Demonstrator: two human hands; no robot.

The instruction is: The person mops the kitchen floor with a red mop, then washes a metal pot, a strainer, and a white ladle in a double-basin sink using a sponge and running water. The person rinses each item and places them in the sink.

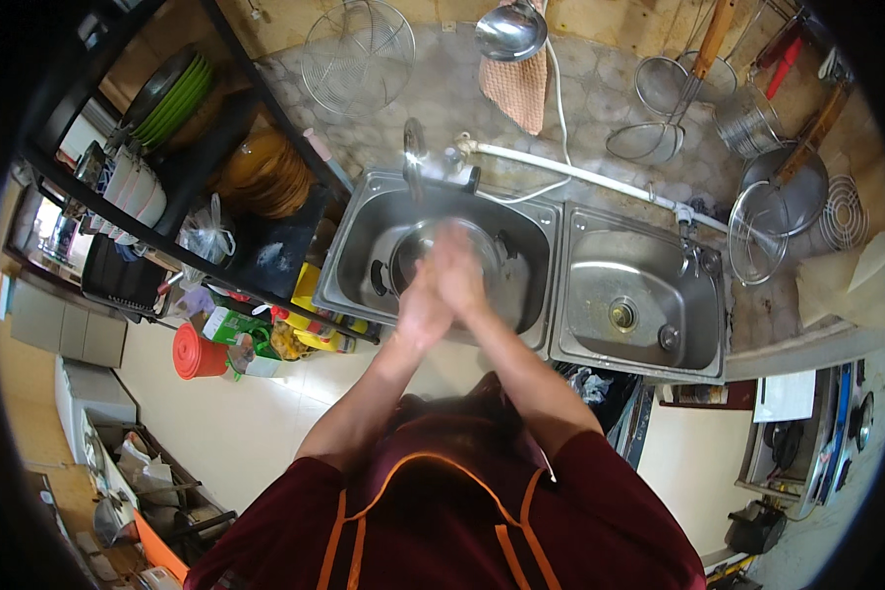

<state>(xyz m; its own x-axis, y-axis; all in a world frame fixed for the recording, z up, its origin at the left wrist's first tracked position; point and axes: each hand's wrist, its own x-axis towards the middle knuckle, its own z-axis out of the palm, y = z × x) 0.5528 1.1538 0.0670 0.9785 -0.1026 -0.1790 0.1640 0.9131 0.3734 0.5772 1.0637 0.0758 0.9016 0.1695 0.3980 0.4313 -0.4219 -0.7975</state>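
My left hand (422, 308) and my right hand (457, 271) are pressed together, palm towards palm. Both are blurred, and no object shows between them. They are over the left basin (352, 243) of a stainless steel double sink. Below them in that basin sits a round metal pot (407, 247) with two dark side handles, partly covered by my hands. A curved metal faucet (414, 147) rises behind the basin, its spout pointing down towards the pot. Whether water is running is hard to tell.
The right basin (597, 280) has a drain strainer. Strainers (645, 144) and a ladle (511, 33) hang on the wall. At left, a black rack (265, 251) holds stacked bowls and brown plates (265, 177). A red lidded bucket (200, 352) stands on the floor.
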